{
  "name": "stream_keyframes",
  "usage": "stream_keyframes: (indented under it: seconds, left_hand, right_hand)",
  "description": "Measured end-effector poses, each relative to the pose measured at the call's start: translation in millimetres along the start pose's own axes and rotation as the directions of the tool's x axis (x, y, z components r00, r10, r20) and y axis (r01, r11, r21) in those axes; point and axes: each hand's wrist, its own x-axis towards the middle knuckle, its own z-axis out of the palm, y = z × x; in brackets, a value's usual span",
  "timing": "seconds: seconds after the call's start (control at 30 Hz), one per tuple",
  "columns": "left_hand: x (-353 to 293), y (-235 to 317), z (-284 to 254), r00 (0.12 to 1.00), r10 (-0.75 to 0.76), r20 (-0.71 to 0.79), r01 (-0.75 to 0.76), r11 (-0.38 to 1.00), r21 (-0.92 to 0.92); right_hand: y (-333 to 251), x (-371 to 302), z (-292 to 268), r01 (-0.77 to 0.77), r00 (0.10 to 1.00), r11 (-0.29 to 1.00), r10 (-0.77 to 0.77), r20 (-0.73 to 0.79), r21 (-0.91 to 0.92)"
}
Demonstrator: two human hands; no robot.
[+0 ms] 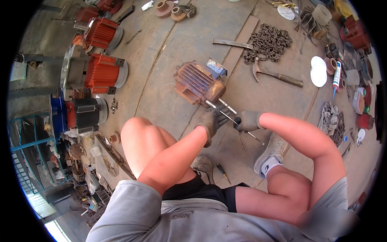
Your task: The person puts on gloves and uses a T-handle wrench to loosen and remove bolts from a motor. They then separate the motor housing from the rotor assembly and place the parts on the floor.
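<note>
A rusty, finned electric motor point(197, 82) lies on the floor in front of me, with a bluish metal box on its far right side. A long metal rod point(254, 138) slants from the motor's near end down to the right. My left hand point(210, 122), in a dark grey work glove, has its fingers loosely around the rod close to the motor. My right hand point(246, 121), gloved too, is closed on the rod farther along. A second, shorter shiny rod point(228, 106) sticks out from the motor beside it. A thin rod point(243, 143) hangs below my right hand.
A hammer point(280, 77), a heap of chain point(271, 42) and a flat metal bar point(231, 43) lie beyond the motor. A screwdriver point(222, 172) lies between my feet. Red motors point(105, 74) line the left. A sealant tube point(336, 76) stands among parts at right.
</note>
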Motion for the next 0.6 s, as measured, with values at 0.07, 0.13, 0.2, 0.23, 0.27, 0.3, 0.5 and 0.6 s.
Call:
stream_keyframes:
  seconds: [0.07,0.13,0.2,0.23,0.27,0.3,0.5,0.6]
  left_hand:
    - [-1.8,1.6,0.1,1.0,-0.02,0.006,0.02,1.0,0.007]
    - [-5.3,5.8,8.3,0.991,-0.066,-0.115,0.087,0.979,0.185]
    - [-5.1,6.4,11.4,0.98,-0.067,-0.186,0.116,0.957,0.267]
    - [-2.9,5.1,10.1,0.98,-0.053,-0.194,0.104,0.958,0.266]
    - [-1.1,4.3,8.8,0.979,-0.039,-0.202,0.093,0.96,0.265]
    - [1.3,3.0,7.0,0.981,-0.017,-0.192,0.067,0.965,0.254]
    - [22.0,-5.9,-14.5,0.996,0.013,-0.085,0.0,0.988,0.156]
    - [15.9,-2.1,-8.0,1.0,0.009,-0.025,-0.007,0.995,0.095]
  right_hand:
    - [-1.0,-2.5,2.4,0.007,0.998,0.998,-0.011,-0.063,-0.065]
    - [-0.9,-6.1,6.9,0.019,0.991,0.991,-0.037,-0.132,-0.136]
    - [-8.5,-12.8,7.1,-0.007,0.983,0.975,-0.034,-0.182,-0.223]
    - [-13.9,-15.8,6.9,-0.02,0.978,0.964,-0.037,-0.206,-0.266]
    - [-17.1,-16.8,8.5,-0.041,0.978,0.963,-0.016,-0.209,-0.265]
    - [-19.4,-18.0,10.5,-0.064,0.977,0.963,0.006,-0.215,-0.262]
    - [-19.6,-17.1,6.0,0.009,0.992,0.981,-0.033,-0.124,-0.192]
    - [-18.4,-14.9,-4.1,0.007,1.0,0.999,-0.008,-0.012,-0.048]
